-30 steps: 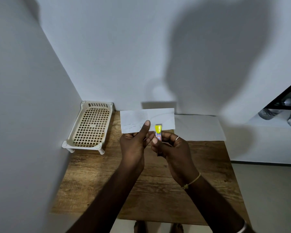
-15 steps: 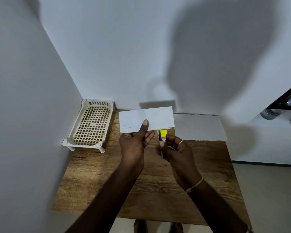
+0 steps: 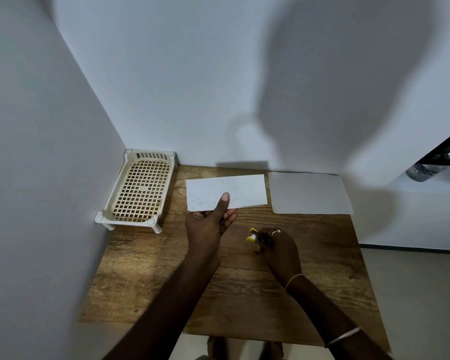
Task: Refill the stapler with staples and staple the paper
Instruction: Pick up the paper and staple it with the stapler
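While the folded paper is pinched in the left hand, the stapler is clasped apart in the right hand, so stapling is judged nearly finished.

Single head-worn wide-angle view, looking forward and steeply down from above a wooden table pushed into a wall corner. Both forearms enter from the bottom edge; left hand and right hand sit mid-frame, close. Walls bow from lens distortion. No second view to share with.
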Available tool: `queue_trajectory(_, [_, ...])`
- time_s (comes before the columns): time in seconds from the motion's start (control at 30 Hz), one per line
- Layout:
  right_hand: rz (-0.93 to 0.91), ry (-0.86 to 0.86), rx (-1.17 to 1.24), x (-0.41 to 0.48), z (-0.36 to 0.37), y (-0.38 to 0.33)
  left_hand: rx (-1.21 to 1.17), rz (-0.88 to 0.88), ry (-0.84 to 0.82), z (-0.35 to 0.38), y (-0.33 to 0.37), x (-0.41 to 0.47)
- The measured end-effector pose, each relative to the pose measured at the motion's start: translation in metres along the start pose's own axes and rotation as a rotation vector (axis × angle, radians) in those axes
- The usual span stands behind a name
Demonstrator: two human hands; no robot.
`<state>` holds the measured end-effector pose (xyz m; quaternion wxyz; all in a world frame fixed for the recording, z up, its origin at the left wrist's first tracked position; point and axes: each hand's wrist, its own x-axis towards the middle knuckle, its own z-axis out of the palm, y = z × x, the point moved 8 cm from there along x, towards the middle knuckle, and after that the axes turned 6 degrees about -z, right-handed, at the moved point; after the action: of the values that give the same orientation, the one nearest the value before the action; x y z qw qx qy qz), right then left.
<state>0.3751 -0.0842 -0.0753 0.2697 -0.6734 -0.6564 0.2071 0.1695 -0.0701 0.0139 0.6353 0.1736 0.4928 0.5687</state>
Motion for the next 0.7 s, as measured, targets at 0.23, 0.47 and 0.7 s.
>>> queue_trajectory(0.23, [-0.127,-0.221,-0.216,-0.001,0.031,0.021,0.044,-0.019,-0.008,-0.006,-0.007,0.0])
queue_trajectory(0.47, [-0.166,-0.237,-0.195,0.002,0.032,0.02,0.066,-0.039,0.002,-0.009,-0.013,0.002])
queue_trajectory(0.7, [-0.114,-0.255,-0.19,-0.001,0.017,0.012,0.089,-0.033,-0.005,-0.009,-0.014,0.005])
